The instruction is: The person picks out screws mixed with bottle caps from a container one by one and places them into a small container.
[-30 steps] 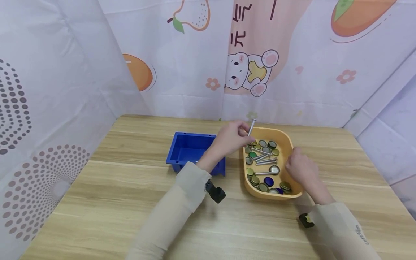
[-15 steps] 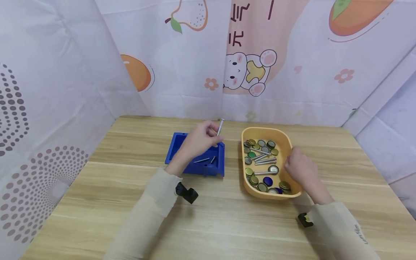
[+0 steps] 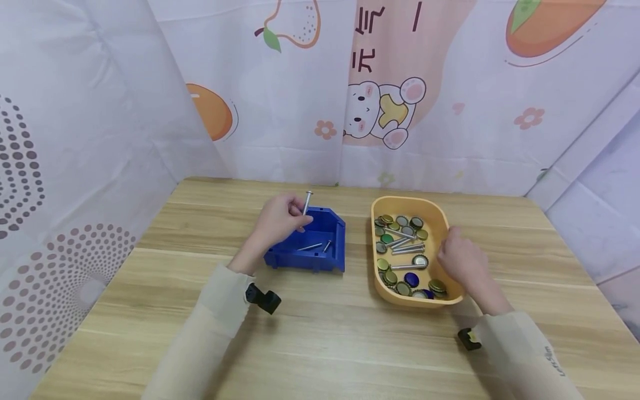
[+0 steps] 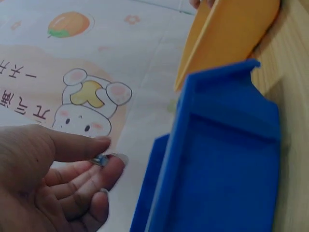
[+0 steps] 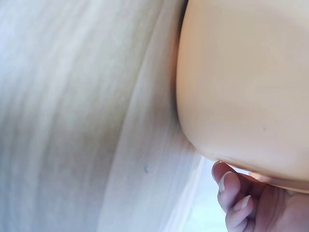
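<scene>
Thumb and fingers of the left hand (image 3: 280,218): what do they have?

They pinch a slim silver metal fastener with a flat round head (image 3: 307,202), head end up and slightly tilted.

Where is that?

By the far left part of a rectangular blue plastic bin (image 3: 295,260), as the head view shows it; how high it hangs, I can't tell. Two more silver fasteners (image 3: 311,246) lie inside.

And the right hand (image 3: 462,258)?

Its curled fingers grip the right rim of a rounded yellow-orange plastic tray (image 3: 417,302).

Holding what?

Several loose metal fasteners (image 3: 408,249) among gold, green, blue and silver bottle caps (image 3: 412,279). Bin and tray stand apart on a light wood-grain counter (image 3: 350,344).
</scene>
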Available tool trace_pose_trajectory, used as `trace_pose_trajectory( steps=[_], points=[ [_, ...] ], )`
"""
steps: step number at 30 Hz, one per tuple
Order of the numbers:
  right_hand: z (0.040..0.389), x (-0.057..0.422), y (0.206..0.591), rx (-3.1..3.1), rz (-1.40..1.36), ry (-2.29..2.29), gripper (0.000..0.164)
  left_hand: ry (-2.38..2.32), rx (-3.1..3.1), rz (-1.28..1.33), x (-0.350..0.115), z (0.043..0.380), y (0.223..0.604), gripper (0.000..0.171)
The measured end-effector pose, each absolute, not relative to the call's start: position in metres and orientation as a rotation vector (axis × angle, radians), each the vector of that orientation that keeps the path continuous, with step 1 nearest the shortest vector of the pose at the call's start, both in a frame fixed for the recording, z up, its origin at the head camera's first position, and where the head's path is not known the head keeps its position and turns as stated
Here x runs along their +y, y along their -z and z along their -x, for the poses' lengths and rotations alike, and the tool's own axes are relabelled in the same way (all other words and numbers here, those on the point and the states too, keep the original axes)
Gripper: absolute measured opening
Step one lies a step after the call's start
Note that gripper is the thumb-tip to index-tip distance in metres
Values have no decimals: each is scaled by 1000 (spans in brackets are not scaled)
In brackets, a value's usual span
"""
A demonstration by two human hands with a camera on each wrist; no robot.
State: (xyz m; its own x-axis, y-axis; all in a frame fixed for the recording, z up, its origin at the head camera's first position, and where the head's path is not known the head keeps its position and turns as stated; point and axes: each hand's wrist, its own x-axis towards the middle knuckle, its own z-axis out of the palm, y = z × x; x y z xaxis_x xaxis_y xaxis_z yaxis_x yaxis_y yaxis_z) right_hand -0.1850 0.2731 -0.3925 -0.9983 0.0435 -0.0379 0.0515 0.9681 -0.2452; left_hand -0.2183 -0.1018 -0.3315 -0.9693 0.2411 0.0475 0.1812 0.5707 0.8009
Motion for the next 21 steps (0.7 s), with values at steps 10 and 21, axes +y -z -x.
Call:
trace_pose_trajectory(
  steps=[10,21],
  points=[
    [185,273,395,3091,-88,385,35,-878,2907,-384,-112,219,338,19],
    [186,272,393,3099,-107,404,34,-635,2966,-392,-113,220,342,25]
  ],
)
